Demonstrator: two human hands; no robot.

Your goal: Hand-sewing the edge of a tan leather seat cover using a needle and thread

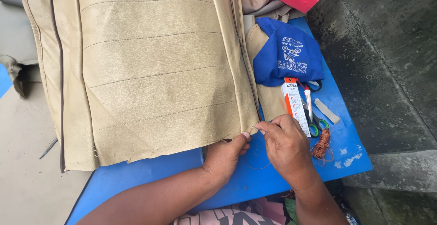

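- My left hand [224, 156] pins the beige seat cover [150, 70] hem, thumb pressed on its lower corner on the blue table [136, 175].
- My right hand [286, 143] has fingertips pinched shut on thread at that corner.
- I judge short, taut pulls along the seam best.

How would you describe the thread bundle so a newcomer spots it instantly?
Start at the blue table and go to its right part, beside the right hand. Below the green-handled scissors and the white-and-orange box lies the thread bundle. It is the only coppery-brown coil there, with loose strands trailing.
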